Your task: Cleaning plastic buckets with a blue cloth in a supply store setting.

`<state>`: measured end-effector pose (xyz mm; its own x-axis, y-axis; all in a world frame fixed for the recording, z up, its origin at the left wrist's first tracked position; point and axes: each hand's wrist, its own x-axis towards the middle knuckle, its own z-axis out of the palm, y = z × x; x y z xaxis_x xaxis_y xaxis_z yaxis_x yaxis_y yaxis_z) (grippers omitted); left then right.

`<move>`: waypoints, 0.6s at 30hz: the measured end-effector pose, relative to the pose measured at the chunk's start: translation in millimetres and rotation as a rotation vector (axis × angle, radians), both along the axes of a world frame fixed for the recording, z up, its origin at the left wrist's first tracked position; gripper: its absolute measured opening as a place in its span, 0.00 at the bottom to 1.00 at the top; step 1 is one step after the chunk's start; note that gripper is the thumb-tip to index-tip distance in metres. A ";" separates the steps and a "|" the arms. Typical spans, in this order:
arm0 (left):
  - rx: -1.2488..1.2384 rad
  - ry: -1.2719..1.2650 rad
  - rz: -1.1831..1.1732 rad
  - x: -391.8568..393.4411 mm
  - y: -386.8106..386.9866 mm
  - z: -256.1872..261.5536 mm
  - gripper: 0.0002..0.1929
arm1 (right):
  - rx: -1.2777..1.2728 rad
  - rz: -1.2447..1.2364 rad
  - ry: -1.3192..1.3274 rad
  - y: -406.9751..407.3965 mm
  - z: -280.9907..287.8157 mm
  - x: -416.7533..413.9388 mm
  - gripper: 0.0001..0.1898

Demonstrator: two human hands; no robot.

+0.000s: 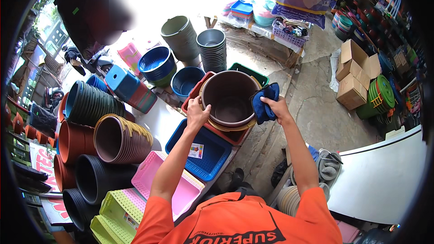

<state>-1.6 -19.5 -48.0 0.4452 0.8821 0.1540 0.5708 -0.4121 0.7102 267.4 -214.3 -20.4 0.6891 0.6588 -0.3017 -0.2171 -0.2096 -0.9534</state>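
A brown plastic bucket (pixel 228 95) with a yellowish rim around it stands in front of me, its mouth facing up. My left hand (pixel 198 112) grips the bucket's left rim, thumb at the inside edge. In my right hand (pixel 276 107) is a bunched dark blue cloth (pixel 266 103), held against the right side of the rim. Beneath the bucket lies a red plastic tray (pixel 237 137), partly covered by it. Nearer my body is a blue plastic basket (pixel 206 152) bearing a printed label.
Stacked grey buckets (pixel 213 49) and a blue tub (pixel 186 80) stand beyond. To the left are nested brown pails (pixel 110 139), black pots (pixel 90 179) and a pink basket (pixel 173 179). Cardboard boxes (pixel 354 84) sit on the concrete floor at right. A person (pixel 91 13) is at upper left.
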 end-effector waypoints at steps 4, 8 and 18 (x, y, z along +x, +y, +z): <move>-0.002 0.051 0.037 5.9 7.4 -1.4 0.31 | -0.049 0.066 -0.152 15.3 -7.5 0.9 0.17; -0.209 0.016 0.085 12.7 12.4 9.0 0.28 | -0.111 0.076 -0.266 19.5 -8.3 3.2 0.18; -0.484 -0.115 0.075 -3.2 25.8 24.2 0.16 | 0.000 0.104 -0.045 18.2 28.1 -2.1 0.15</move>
<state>-4.9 6.3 -23.9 0.3820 0.8934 -0.2364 0.4931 0.0193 0.8697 265.3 -196.2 7.7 0.6302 0.7273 -0.2719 -0.1509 -0.2288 -0.9617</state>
